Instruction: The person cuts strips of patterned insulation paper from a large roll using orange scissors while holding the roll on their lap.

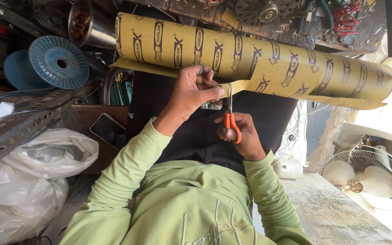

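A long roll of yellow printed paper [250, 59] lies across my lap, over dark trousers. My left hand [195, 90] pinches the paper's loose lower edge between thumb and fingers. My right hand [241, 134] grips orange-handled scissors [230, 119], whose blades point up into the paper edge right beside my left thumb. Light green sleeves cover both my arms.
A blue plastic spool [58, 62] and a steel cup [86, 22] sit at the upper left. A perforated metal angle bar [19, 124] and white plastic bags [28, 181] lie left. A phone [109, 130] rests on a brown board. A caged fan [368, 174] stands at the right.
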